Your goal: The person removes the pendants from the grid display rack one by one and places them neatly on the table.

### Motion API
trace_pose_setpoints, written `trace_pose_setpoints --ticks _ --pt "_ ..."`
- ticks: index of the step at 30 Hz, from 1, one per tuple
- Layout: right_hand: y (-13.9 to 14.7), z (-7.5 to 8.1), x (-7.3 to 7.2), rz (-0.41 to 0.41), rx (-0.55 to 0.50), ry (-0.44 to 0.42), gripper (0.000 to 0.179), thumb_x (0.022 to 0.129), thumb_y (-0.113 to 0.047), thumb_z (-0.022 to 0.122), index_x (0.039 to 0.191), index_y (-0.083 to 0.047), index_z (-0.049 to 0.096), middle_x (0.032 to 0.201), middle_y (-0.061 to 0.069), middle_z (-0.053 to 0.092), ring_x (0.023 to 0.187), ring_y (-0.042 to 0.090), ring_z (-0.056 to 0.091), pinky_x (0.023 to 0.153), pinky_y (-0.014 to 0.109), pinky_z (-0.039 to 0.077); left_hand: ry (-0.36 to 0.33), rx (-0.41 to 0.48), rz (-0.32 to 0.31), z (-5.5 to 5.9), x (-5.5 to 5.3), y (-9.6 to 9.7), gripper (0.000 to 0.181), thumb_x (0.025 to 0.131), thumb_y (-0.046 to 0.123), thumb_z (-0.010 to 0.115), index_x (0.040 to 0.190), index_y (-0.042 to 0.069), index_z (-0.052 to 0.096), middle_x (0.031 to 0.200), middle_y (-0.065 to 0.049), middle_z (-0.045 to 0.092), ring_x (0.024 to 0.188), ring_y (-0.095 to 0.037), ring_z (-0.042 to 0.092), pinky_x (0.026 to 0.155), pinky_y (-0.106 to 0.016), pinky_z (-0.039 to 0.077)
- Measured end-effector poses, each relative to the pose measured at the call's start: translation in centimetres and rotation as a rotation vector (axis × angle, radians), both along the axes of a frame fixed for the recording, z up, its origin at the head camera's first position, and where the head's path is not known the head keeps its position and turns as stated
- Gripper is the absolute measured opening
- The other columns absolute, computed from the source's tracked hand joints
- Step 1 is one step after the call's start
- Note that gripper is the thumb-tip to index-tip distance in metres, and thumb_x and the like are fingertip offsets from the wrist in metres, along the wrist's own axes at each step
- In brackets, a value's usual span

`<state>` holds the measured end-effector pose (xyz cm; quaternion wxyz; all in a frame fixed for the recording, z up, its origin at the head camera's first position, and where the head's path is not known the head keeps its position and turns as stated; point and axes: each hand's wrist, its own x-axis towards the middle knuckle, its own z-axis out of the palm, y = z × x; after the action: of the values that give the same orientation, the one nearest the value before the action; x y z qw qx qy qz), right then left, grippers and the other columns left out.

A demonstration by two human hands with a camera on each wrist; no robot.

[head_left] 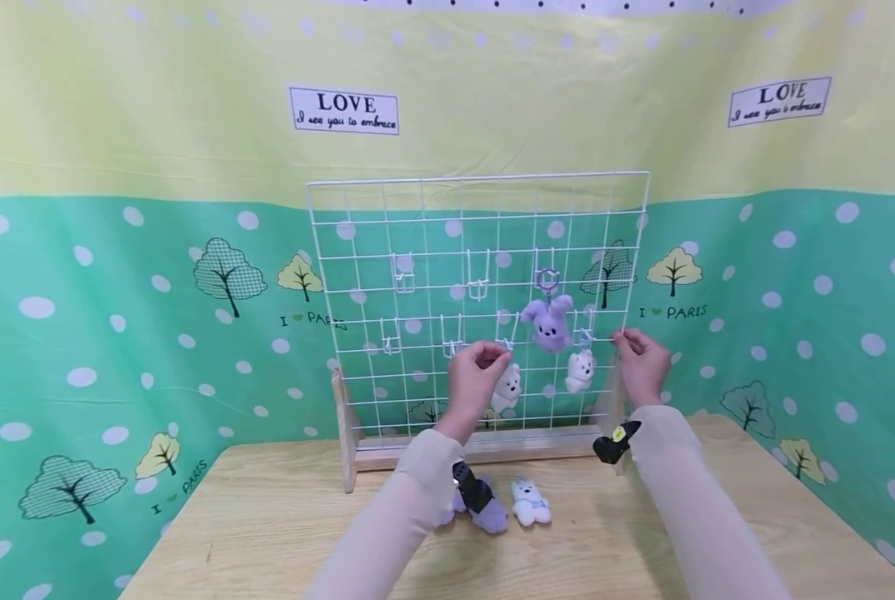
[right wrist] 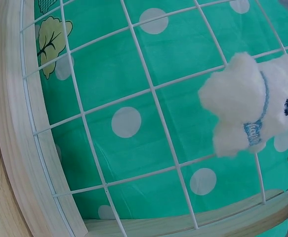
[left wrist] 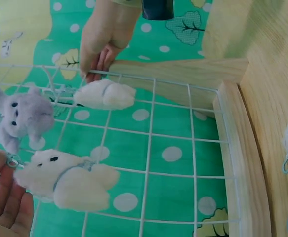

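Observation:
A white wire grid rack [head_left: 477,178] stands upright with plush keychains on it. My left hand [head_left: 473,379] pinches the small ring at the top of a white plush bear keychain [left wrist: 79,182], in front of a lower hook. The bear dangles below the fingertips, a blue ribbon round its neck. On the rack's right edge, my right hand [head_left: 642,362] holds the side wire between thumb and fingers. Close by it hangs another white plush bear [head_left: 579,372], also with a blue ribbon. A purple plush rabbit [head_left: 550,325] hangs by its purple ring from an upper hook.
On the wooden table [head_left: 267,517], a white plush bear [head_left: 530,502] lies before the rack's wooden base [head_left: 485,454]. Purple plush [head_left: 490,517] beside it is partly hidden by the left wrist camera. Several hooks, such as this upper one [head_left: 477,287], carry nothing. A patterned curtain hangs behind.

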<state>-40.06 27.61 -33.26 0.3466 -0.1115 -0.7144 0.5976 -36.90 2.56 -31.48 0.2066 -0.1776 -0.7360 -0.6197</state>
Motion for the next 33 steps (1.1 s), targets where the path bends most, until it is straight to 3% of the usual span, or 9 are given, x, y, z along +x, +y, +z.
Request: trace_pose_setpoints --ticks 8,17,23,29,33 --pt "-0.1 0.1 0.1 -0.005 0.014 -0.006 0.035 0.092 -0.031 0.06 0.118 -0.009 0.064 0.119 0.009 0.065 0.103 0.013 0.062 0.092 0.027 0.048 -0.04 0.037 -0.051 0.8 1.2 -0.2 0.009 0.085 0.015 0.07 0.089 0.007 0.069 0.084 -0.003 0.067 0.077 -0.012 0.061 0.07 -0.024 0.052" --pt "-0.3 0.3 0.6 0.011 -0.007 0.001 0.033 0.093 -0.029 0.06 0.118 -0.008 0.064 0.119 0.009 0.065 0.105 0.013 0.062 0.093 0.027 0.048 -0.131 0.087 -0.131 0.5 2.7 -1.5 0.012 0.085 0.013 0.07 0.093 0.005 0.068 0.087 -0.005 0.067 0.079 -0.013 0.06 0.072 -0.027 0.052" --pt "-0.3 0.1 0.5 0.01 -0.007 -0.009 0.034 0.093 -0.031 0.059 0.118 -0.009 0.064 0.119 0.008 0.065 0.105 0.013 0.062 0.092 0.026 0.048 -0.179 0.069 -0.185 -0.6 4.3 -3.4 0.016 0.086 0.019 0.069 0.095 0.007 0.067 0.09 -0.004 0.067 0.083 -0.014 0.06 0.079 -0.036 0.052" --pt "-0.3 0.1 0.6 0.012 -0.013 -0.006 0.034 0.093 -0.031 0.059 0.118 -0.009 0.064 0.119 0.008 0.065 0.103 0.011 0.062 0.092 0.025 0.048 -0.182 0.048 -0.218 -2.0 6.1 -5.5 0.019 0.088 0.02 0.068 0.097 0.004 0.064 0.093 -0.007 0.067 0.085 -0.014 0.062 0.079 -0.031 0.053" --pt "-0.3 0.2 0.7 0.016 -0.02 -0.005 0.035 0.093 -0.031 0.059 0.119 -0.009 0.063 0.119 0.008 0.065 0.105 0.013 0.061 0.092 0.026 0.048 -0.167 0.045 -0.208 -3.2 7.2 -7.0 0.019 0.088 0.018 0.067 0.097 0.002 0.063 0.094 -0.009 0.066 0.086 -0.014 0.062 0.078 -0.024 0.052"
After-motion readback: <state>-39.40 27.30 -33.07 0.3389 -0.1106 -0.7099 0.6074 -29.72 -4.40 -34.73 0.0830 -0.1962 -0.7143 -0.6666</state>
